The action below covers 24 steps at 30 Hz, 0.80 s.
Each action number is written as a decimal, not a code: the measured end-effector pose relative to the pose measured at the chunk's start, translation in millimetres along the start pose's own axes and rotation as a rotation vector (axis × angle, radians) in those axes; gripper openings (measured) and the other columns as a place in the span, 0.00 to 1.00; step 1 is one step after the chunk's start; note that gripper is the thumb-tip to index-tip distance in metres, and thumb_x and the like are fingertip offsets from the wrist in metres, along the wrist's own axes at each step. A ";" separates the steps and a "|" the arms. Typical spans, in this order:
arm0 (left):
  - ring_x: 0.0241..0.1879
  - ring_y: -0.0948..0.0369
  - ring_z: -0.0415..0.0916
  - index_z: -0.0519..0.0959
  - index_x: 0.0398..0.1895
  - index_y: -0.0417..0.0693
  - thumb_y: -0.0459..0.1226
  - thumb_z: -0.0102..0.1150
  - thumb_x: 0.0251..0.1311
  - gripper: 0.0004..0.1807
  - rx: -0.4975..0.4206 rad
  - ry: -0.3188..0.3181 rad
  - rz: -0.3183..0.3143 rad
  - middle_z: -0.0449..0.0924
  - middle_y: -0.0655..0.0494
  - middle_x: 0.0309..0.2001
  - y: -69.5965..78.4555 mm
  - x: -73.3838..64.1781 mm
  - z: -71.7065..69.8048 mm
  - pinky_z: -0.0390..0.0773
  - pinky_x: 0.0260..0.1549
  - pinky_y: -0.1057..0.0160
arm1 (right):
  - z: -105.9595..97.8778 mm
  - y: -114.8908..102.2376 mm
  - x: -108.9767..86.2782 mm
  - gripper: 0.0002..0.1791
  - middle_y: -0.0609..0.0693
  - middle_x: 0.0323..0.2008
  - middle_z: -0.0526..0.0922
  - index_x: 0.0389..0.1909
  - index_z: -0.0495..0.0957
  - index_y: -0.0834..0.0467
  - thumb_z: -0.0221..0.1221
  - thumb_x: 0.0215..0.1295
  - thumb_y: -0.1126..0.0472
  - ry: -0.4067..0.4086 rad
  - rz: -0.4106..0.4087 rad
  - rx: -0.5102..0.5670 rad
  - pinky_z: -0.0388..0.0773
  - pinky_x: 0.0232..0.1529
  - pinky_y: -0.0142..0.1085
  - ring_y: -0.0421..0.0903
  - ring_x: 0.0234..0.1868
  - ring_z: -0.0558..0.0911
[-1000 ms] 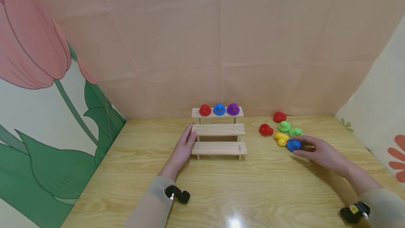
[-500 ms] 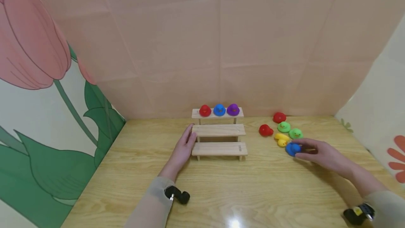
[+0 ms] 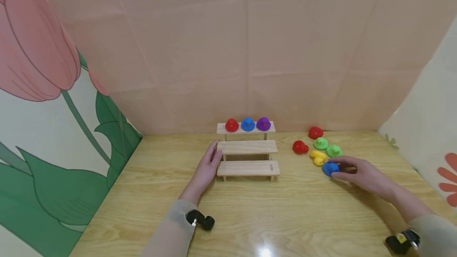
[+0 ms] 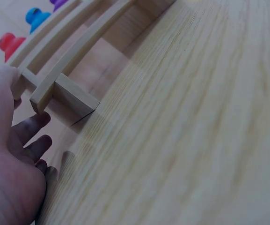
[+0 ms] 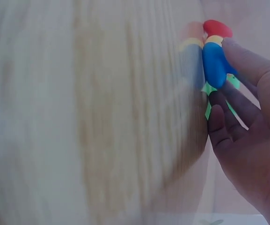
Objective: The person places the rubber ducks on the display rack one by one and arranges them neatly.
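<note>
The left hand [image 3: 205,166] loosely grips the stand [image 3: 246,167] beside it while the right hand [image 3: 365,173], partly closed, pinches a blue duck [image 3: 328,169] between thumb and fingers, seemingly picking up, which calls for a steady lift.

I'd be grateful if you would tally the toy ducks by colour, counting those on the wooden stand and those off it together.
Red ducks: 3
Blue ducks: 2
Green ducks: 2
Yellow duck: 1
Purple duck: 1
Total: 9
</note>
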State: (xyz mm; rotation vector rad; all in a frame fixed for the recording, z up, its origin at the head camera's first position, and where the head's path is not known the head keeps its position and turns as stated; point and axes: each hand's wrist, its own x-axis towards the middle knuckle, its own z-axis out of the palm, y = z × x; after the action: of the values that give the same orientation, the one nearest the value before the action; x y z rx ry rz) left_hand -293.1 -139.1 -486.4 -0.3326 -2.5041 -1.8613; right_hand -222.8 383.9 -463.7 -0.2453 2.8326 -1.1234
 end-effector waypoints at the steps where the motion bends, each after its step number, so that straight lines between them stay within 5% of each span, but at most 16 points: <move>1: 0.84 0.48 0.57 0.58 0.90 0.72 0.64 0.46 0.85 0.36 0.000 0.000 -0.002 0.60 0.47 0.86 0.0 0.0 0.0 0.57 0.82 0.44 | 0.4 -0.1 0.1 0.31 0.65 0.65 0.82 0.76 0.77 0.58 0.69 0.80 0.48 0.008 0.002 0.002 0.87 0.39 0.39 0.59 0.58 0.85; 12: 0.84 0.48 0.56 0.57 0.90 0.70 0.63 0.46 0.85 0.36 0.013 0.002 -0.001 0.60 0.47 0.86 -0.1 0.5 -0.3 0.57 0.82 0.43 | -2.6 -15.6 1.7 0.18 0.56 0.58 0.87 0.61 0.83 0.59 0.72 0.77 0.57 0.161 -0.157 -0.016 0.81 0.49 0.22 0.24 0.54 0.79; 24: 0.84 0.47 0.56 0.57 0.90 0.71 0.65 0.46 0.84 0.37 0.012 -0.002 0.003 0.60 0.47 0.86 -0.3 -0.3 0.0 0.57 0.82 0.42 | 4.6 -79.7 1.6 0.21 0.51 0.58 0.86 0.64 0.82 0.53 0.72 0.77 0.50 0.140 -0.181 0.026 0.84 0.49 0.28 0.44 0.52 0.86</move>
State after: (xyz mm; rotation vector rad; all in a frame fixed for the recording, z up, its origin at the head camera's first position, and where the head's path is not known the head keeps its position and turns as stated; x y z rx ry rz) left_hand -292.9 -139.3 -486.7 -0.3382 -2.5140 -1.8452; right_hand -214.3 323.3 -412.4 -0.4456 2.9654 -1.2575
